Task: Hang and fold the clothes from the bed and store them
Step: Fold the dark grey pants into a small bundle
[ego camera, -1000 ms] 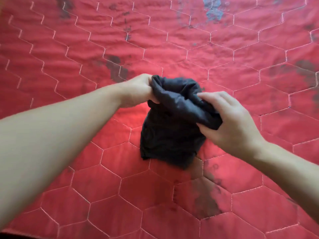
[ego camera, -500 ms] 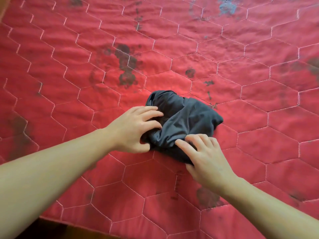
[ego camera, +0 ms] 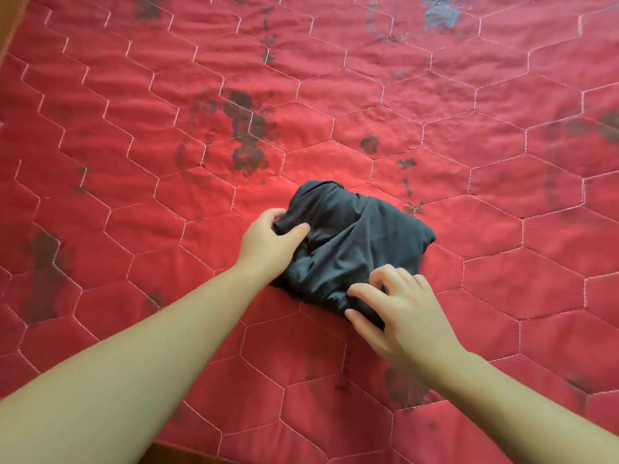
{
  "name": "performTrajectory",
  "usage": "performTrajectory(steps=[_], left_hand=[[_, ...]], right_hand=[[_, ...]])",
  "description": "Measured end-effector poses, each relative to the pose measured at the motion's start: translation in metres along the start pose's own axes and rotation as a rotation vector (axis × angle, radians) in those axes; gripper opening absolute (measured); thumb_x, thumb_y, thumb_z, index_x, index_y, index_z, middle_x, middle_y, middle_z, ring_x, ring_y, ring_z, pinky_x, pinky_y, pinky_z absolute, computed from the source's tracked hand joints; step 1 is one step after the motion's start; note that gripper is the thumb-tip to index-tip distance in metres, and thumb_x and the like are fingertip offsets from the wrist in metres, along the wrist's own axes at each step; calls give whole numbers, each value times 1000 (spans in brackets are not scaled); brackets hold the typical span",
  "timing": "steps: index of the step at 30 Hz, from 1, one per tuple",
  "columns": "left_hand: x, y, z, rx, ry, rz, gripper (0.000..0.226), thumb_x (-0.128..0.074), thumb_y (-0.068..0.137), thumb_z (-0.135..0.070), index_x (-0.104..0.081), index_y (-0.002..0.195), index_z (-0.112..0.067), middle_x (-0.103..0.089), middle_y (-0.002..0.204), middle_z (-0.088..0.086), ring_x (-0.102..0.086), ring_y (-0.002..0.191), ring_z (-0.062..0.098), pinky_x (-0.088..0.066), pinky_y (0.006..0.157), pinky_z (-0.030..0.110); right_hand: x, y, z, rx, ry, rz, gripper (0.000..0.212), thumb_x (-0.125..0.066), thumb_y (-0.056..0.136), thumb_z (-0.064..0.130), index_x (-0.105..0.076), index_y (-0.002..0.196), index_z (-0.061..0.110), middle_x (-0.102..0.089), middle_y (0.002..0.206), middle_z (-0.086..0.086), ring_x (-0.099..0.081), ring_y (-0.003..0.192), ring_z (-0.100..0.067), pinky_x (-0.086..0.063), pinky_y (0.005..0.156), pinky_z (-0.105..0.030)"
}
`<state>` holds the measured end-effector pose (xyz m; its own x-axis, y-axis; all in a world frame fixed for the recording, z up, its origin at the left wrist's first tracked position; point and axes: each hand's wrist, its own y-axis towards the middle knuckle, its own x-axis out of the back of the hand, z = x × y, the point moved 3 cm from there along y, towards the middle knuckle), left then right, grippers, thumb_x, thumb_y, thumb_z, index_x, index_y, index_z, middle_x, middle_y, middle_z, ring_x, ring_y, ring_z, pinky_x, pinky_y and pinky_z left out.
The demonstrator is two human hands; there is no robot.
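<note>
A dark grey garment (ego camera: 351,242), folded into a small bundle, lies on the red quilted bed cover (ego camera: 134,162) near the middle of the view. My left hand (ego camera: 268,242) grips the bundle's left edge, thumb on top and fingers tucked around the fabric. My right hand (ego camera: 398,309) rests on the bundle's near right corner with its fingers bent and the fingertips on the cloth; whether it pinches the fabric is hidden.
The red cover has white hexagon stitching and faded dark floral prints, and fills almost the whole view. The bed's near edge (ego camera: 201,455) runs along the bottom left, with a brown strip (ego camera: 10,21) at the top left corner.
The bundle, held up above the cover a second ago, now lies on the bed. Both hands came down with it and stay at its left edge and near corner.
</note>
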<state>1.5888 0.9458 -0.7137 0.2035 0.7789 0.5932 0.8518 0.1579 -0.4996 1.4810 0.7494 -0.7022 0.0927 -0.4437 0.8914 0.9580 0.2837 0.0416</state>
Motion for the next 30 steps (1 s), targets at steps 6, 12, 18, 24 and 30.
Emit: performTrajectory(steps=[6, 12, 18, 24, 30], left_hand=[[14, 0, -15, -206, 17, -52, 20, -65, 89, -31, -69, 80, -13, -62, 70, -3, -52, 66, 9, -41, 62, 26], [-10, -5, 5, 158, -445, 237, 24, -49, 101, -21, -67, 89, -11, -70, 91, 10, -64, 85, 21, -49, 77, 34], [-13, -1, -9, 93, -199, -75, 45, -34, 100, -48, -62, 100, -13, -60, 100, -4, -52, 95, 16, -37, 84, 32], [-23, -7, -24, -139, 161, -63, 36, -53, 91, -51, -52, 78, -18, -61, 77, -2, -57, 79, 24, -42, 70, 35], [-35, 1, -21, 212, -781, 337, 29, -44, 103, -25, -63, 118, -10, -70, 112, 10, -67, 104, 23, -52, 94, 40]], right_hand=[[-10, 8, 6, -88, -66, 67, 23, -52, 79, 42, -61, 90, 24, -50, 87, 3, -50, 75, -23, -38, 63, -34], [-13, 11, 6, -129, -75, 127, 24, -50, 81, 44, -57, 87, 22, -51, 87, 2, -52, 77, -24, -37, 64, -36], [10, 29, -3, -294, 205, -136, 23, -48, 87, 45, -48, 87, 22, -41, 77, 14, -49, 73, -15, -34, 66, -34], [1, 52, -14, -422, 153, -106, 41, -53, 85, 47, -53, 117, 22, -54, 107, 1, -58, 96, -25, -45, 80, -43], [-5, 44, -14, -472, 212, -65, 44, -57, 89, 42, -47, 129, 26, -48, 119, 4, -53, 108, -23, -43, 84, -43]])
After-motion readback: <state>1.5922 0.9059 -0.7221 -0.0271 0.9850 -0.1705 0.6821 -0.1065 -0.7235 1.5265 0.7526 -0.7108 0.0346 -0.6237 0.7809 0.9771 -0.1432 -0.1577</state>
